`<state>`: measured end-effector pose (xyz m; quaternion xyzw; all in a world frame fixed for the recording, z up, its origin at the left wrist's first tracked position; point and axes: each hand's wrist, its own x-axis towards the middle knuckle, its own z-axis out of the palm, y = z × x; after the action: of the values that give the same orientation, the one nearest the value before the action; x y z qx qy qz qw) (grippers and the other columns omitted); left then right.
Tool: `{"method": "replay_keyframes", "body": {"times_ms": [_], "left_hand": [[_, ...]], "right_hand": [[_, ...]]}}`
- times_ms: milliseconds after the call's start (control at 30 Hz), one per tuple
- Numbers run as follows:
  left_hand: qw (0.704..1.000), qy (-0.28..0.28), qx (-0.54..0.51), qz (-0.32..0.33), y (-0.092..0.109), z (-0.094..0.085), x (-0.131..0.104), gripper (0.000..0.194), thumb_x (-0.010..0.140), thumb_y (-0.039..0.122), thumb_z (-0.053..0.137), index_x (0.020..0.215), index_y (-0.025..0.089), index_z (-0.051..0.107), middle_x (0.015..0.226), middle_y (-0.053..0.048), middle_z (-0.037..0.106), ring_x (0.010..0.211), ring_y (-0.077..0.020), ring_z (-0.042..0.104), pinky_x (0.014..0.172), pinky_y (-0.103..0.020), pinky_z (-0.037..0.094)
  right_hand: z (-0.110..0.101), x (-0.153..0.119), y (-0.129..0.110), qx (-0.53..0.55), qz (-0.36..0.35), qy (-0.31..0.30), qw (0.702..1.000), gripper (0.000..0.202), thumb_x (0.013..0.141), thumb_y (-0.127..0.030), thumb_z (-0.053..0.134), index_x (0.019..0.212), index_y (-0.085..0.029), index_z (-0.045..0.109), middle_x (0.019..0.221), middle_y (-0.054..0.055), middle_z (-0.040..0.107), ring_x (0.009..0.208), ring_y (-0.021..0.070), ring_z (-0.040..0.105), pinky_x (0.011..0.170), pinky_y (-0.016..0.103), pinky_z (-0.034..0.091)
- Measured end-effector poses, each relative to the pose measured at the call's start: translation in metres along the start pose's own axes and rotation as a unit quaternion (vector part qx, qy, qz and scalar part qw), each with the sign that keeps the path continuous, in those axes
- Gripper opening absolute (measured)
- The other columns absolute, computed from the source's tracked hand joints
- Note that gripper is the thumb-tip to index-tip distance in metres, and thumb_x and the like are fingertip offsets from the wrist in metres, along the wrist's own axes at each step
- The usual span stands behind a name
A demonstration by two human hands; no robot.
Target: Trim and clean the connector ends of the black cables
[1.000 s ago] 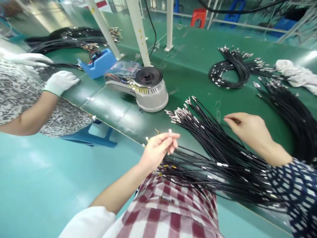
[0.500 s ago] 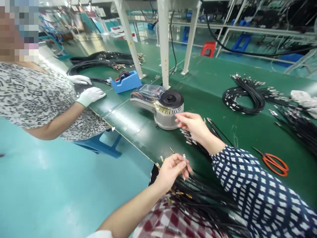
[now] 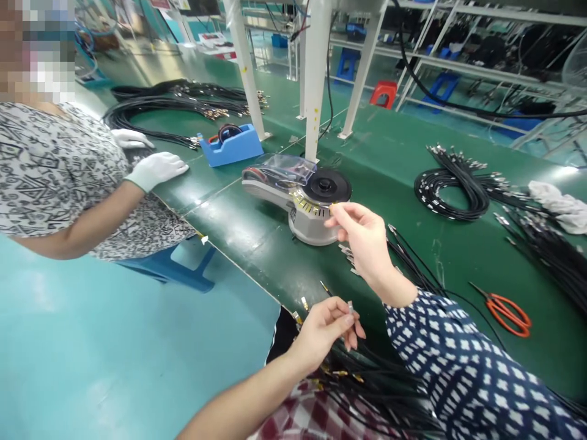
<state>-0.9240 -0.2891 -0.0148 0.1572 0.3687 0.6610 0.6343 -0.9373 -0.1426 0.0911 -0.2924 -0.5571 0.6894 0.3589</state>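
My left hand (image 3: 326, 333) is closed in a pinch on a black cable, whose small silver connector (image 3: 351, 307) pokes up between thumb and fingers. More black cables (image 3: 380, 373) with yellow-tagged ends lie beneath it, across the checked cloth on my lap. My right hand (image 3: 364, 244) is at the front rim of a grey tape dispenser (image 3: 312, 229) with a black round top. Its thumb and forefinger are pinched together, with a bit of yellow at their tips that looks like tape. Several yellow tape pieces (image 3: 300, 200) stick out around the dispenser's rim.
Orange-handled scissors (image 3: 508, 313) lie at the right. A coiled cable bundle (image 3: 452, 192) and loose cables (image 3: 545, 250) are beyond them. A blue tape holder (image 3: 233, 146) stands behind the dispenser, near white posts (image 3: 314, 91). At the left sits a co-worker with a white-gloved hand (image 3: 158, 170).
My right fingertips have shifted slightly left along the dispenser's rim and closed on the bit of yellow. My left hand keeps its pinch on the cable. The camera view has shifted a little.
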Motion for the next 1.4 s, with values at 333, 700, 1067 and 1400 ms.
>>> {"method": "replay_keyframes", "body": {"times_ms": [333,700,1067,1400], "left_hand": [[1.000,-0.014,-0.018,0.003,-0.004,-0.003,0.002,0.040,0.075,0.047,0.078,0.078,0.015,0.053,0.069,-0.007,0.071,0.049,-0.0113,0.061,0.046,-0.021,0.044],[0.999,-0.018,-0.028,-0.005,-0.004,-0.004,0.002,0.039,0.075,0.045,0.078,0.079,0.014,0.054,0.069,-0.009,0.072,0.047,-0.0109,0.060,0.046,-0.020,0.044],[1.000,0.005,0.001,0.002,-0.005,0.000,0.001,0.041,0.076,0.048,0.077,0.081,0.015,0.053,0.068,-0.007,0.071,0.046,-0.0102,0.059,0.045,-0.019,0.044],[0.996,0.022,0.081,0.032,0.018,0.028,-0.020,0.026,0.089,0.039,0.065,0.091,0.016,0.053,0.081,-0.006,0.070,0.055,-0.0112,0.063,0.052,-0.023,0.048]], "right_hand": [[0.021,0.018,0.032,0.004,-0.069,0.059,0.996,0.028,0.064,-0.030,0.082,0.081,-0.018,0.063,0.078,0.000,0.071,0.061,0.0117,0.062,0.048,0.022,0.048],[-0.002,0.047,-0.025,-0.238,-0.262,-0.024,0.935,0.028,0.093,-0.026,0.051,0.121,-0.025,0.051,0.115,0.005,0.064,0.092,0.0163,0.070,0.089,0.033,0.055],[-0.009,0.063,-0.024,-0.488,-0.367,-0.144,0.779,0.041,0.098,-0.023,0.037,0.139,-0.021,0.044,0.135,0.013,0.053,0.124,0.0266,0.052,0.107,0.046,0.043],[-0.095,-0.068,-0.038,-0.106,0.087,-0.213,0.967,0.046,0.097,-0.056,0.044,0.095,-0.018,0.070,0.098,0.007,0.072,0.090,0.0208,0.070,0.093,0.039,0.053]]}}
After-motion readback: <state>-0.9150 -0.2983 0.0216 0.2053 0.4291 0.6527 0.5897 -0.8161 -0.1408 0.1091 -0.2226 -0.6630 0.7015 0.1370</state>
